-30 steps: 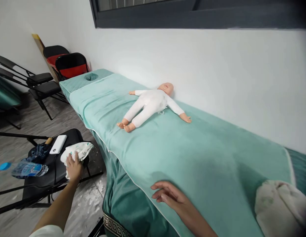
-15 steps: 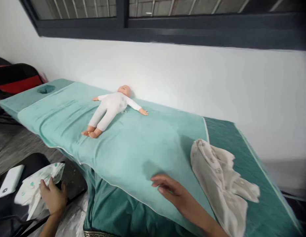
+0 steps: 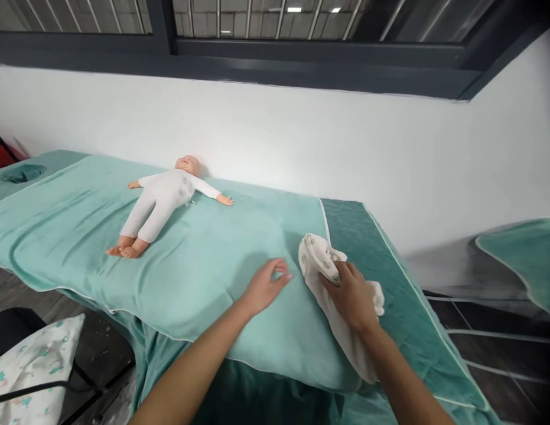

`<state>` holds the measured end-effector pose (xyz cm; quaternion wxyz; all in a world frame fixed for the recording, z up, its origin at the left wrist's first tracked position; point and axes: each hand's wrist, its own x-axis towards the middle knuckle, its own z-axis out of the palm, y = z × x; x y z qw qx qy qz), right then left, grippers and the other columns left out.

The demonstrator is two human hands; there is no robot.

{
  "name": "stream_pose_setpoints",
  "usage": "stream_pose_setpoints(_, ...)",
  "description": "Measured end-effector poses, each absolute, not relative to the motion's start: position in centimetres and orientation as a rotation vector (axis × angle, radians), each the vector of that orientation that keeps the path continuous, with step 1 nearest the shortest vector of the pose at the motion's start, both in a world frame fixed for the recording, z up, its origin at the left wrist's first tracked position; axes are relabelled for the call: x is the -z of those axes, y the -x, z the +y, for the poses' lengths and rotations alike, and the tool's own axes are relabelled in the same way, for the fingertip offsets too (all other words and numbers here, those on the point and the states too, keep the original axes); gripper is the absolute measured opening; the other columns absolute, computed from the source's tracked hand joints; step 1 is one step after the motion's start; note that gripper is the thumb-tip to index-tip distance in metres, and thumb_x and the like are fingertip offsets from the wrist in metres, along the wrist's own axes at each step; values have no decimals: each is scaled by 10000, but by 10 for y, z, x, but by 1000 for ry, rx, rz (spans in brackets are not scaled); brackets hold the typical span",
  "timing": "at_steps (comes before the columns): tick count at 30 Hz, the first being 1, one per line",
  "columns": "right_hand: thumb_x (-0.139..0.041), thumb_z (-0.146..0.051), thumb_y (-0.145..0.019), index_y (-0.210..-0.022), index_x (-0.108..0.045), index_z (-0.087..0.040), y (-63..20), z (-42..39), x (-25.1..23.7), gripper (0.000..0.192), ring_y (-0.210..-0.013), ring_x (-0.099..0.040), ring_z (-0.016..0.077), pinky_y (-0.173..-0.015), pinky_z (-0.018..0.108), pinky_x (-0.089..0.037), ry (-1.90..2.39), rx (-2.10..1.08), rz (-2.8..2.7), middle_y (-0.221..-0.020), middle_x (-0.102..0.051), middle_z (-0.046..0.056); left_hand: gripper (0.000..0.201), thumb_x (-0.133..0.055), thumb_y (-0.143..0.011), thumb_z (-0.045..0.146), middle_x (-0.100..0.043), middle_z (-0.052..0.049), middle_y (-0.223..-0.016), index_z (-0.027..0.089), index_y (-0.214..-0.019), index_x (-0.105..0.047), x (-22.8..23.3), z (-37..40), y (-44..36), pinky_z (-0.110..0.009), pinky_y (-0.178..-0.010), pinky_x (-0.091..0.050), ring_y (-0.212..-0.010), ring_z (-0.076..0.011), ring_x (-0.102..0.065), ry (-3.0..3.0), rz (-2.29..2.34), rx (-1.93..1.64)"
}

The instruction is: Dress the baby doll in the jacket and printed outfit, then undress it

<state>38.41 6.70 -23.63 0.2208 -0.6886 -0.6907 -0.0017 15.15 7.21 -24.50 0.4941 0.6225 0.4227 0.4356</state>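
Note:
A baby doll (image 3: 162, 199) in white clothes lies on its back on a light teal towel (image 3: 80, 248) spread over a massage bed. My right hand (image 3: 351, 295) grips a crumpled white patterned cloth (image 3: 318, 255) lying at the towel's right edge. My left hand (image 3: 266, 286) hovers just left of that cloth, fingers curled and apart, holding nothing. The doll lies well to the left of both hands, near the wall.
A dark teal bed cover (image 3: 385, 260) shows to the right of the towel. A white printed cloth (image 3: 31, 369) rests on a black chair at lower left. The white wall (image 3: 301, 141) runs behind the bed. Another teal-covered bed corner (image 3: 523, 260) is at right.
My left hand let go of the printed cloth on the chair and came over the bed. My right hand moved right and gripped the white patterned cloth. The view turned right.

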Motion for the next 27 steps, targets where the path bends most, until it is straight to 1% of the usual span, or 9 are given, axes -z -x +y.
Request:
stream_pose_setpoints(4, -539, -413, -918, -1101, -581, -220, -360, 68, 224, 269, -1130, -561, 285, -986, 449, -453, 1510, -228, -1865, -1204, -590, 119, 531, -718, -815, 421, -633, -125, -1266, 174, -1256, -558, 243, 111, -200, -369, -1007, -444, -1141, -225, -597, -1190, 792, -1116)
stream_pose_setpoints(7, -552, -426, -935, -1093, -587, -240, -343, 70, 211, 247, -1186, -539, 247, -1049, 422, -417, 1387, -459, -1758, -1214, -579, 93, 423, -734, -789, 445, -657, -58, -1024, 164, -1076, -601, 243, 121, -200, -291, -862, -446, -945, -167, -590, -1019, 832, -1219)
stream_pose_setpoints(10, -538, -478, -938, -962, -599, -239, -339, 80, 201, 248, -1128, -572, 226, -1003, 394, -446, 1378, -673, -1675, -1176, -598, 75, 346, -717, -801, 466, -540, 23, -774, 165, -891, -572, 244, 120, -185, -239, -707, -379, -730, -102, -487, -914, 857, -1244)
stream_pose_setpoints(12, -561, -529, -903, -937, -589, -232, -344, 88, 200, 301, -1118, -584, 238, -985, 405, -459, 1408, -725, -1641, -1180, -606, 85, 365, -716, -796, 484, -473, 45, -727, 171, -833, -531, 245, 114, -176, -230, -670, -341, -680, -87, -428, -838, 845, -1267)
stream_pose_setpoints(16, -719, -600, -696, -1180, -549, -200, -355, 103, 209, 650, -1198, -553, 334, -1042, 508, -425, 1532, -562, -1664, -1263, -593, 149, 431, -761, -726, 513, -430, 56, -707, 175, -799, -503, 246, 102, -172, -225, -657, -303, -667, -82, -392, -779, 838, -1308)
stream_pose_setpoints(17, -721, -592, -689, -1209, -548, -193, -354, 105, 212, 677, -1211, -549, 348, -1056, 521, -413, 1550, -572, -1716, -1277, -596, 155, 444, -764, -715, 522, -412, 59, -694, 176, -788, -495, 247, 101, -173, -226, -646, -289, -655, -79, -378, -773, 832, -1309)
stream_pose_setpoints(21, -633, -521, -782, -1143, -622, -219, -339, 100, 221, 471, -1049, -646, 339, -930, 482, -497, 1566, -762, -1812, -1135, -684, 118, 488, -787, -661, 548, -372, 79, -639, 190, -802, -486, 252, 104, -175, -236, -592, -245, -583, -72, -318, -641, 861, -1332)
stream_pose_setpoints(23, -652, -507, -764, -1107, -653, -242, -331, 93, 219, 433, -956, -667, 322, -835, 432, -517, 1623, -794, -1718, -1032, -717, 80, 487, -793, -645, 545, -404, 75, -639, 187, -811, -508, 253, 106, -170, -239, -586, -253, -577, -72, -335, -626, 876, -1302)
stream_pose_setpoints(27, -726, -466, -695, -975, -669, -236, -325, 87, 207, 366, -720, -611, 192, -637, 285, -467, 1641, -802, -1303, -798, -670, -16, 461, -813, -610, 492, -546, 31, -723, 177, -841, -568, 242, 110, -139, -244, -619, -332, -642, -95, -469, -582, 911, -1263)
